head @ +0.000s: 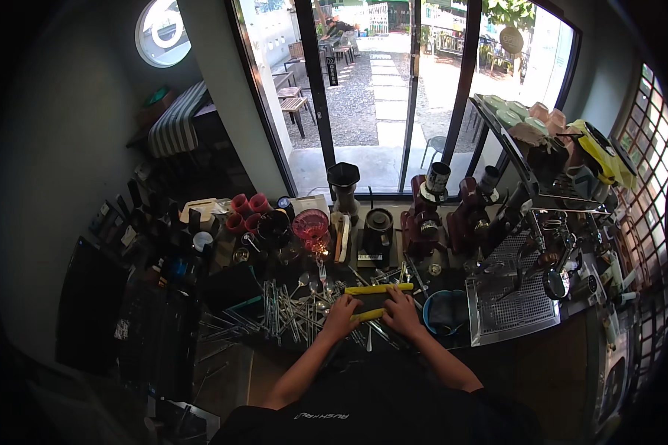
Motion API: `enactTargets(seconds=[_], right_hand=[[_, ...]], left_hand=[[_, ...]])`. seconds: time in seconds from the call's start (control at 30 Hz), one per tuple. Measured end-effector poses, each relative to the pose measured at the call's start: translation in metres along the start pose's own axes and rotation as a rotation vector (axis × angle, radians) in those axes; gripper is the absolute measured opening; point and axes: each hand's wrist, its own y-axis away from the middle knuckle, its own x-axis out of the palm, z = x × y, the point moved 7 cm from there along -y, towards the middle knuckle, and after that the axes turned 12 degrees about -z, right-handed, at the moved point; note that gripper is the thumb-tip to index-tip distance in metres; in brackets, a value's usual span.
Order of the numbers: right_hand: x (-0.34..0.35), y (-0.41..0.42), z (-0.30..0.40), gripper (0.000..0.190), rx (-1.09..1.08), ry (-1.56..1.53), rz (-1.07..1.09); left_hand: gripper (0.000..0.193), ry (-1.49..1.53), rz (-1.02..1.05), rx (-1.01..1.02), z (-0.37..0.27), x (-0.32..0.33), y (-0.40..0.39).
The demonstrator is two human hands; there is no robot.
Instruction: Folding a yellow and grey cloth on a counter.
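Note:
A dark cloth or wrap with a yellow rolled upper edge [378, 289] and a yellow lower edge lies before me on the dark counter. My left hand [342, 314] presses at its left side, fingers near the lower yellow edge. Across from it, my right hand [401, 311] rests on the right side, with fingertips reaching the upper yellow edge. Whether either hand grips the cloth is too small to tell. Many metal spoons, forks and straws [289, 311] lie scattered to the left and around it. A fork [323, 273] points away above my left hand.
A blue-rimmed round container [444, 312] stands right of my right hand, beside a metal drip tray [515, 320] and an espresso machine. Behind are a red glass dripper [310, 225], red cups [249, 206] and dark red grinders [423, 217]. A person [339, 28] is outside, beyond glass doors.

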Motion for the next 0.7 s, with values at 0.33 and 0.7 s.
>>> enactTargets(seconds=[0.33,0.7], right_hand=[[-0.006,0.001,0.005,0.026,0.024,-0.032,-0.028],[-0.009,-0.004,0.002,0.053,0.081,0.011,-0.024]], left_hand=[[0.082,-0.137,0.077,0.048,0.007,0.012,-0.005],[0.082,-0.207,0.037,0.089,0.005,0.013,-0.013]])
